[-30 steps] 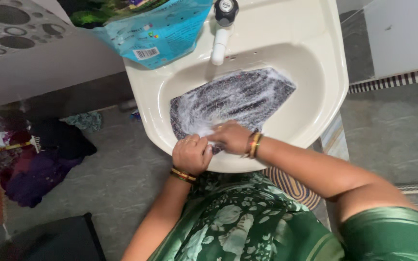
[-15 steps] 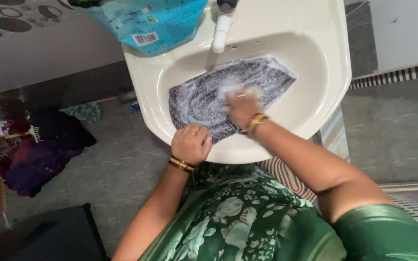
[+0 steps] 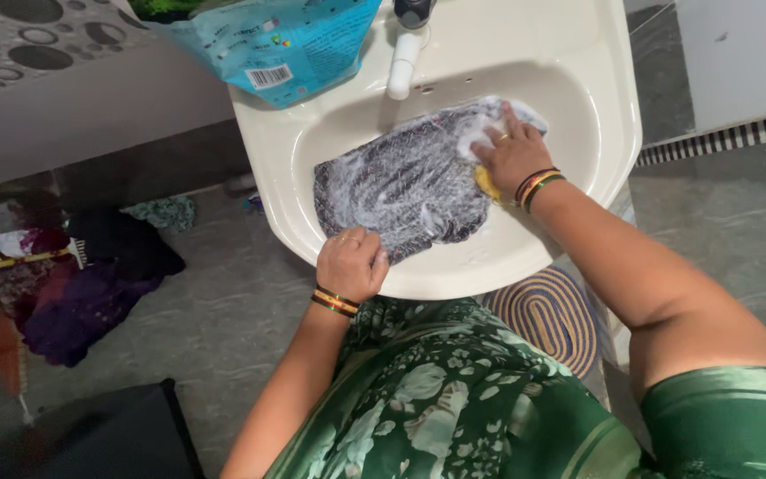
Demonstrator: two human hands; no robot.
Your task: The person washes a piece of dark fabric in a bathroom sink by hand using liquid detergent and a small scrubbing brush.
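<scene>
Scrubbing goes best while left hand [image 3: 351,263] pins soapy cloth [image 3: 410,186] closed-fisted and right hand [image 3: 511,151] presses yellow scrubber [image 3: 487,184] flat.

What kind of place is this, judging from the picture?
Probably a home bathroom or wash area: a ceramic basin with a tap, a soapy cloth spread in it, and a pile of clothes on the stone floor.
</scene>
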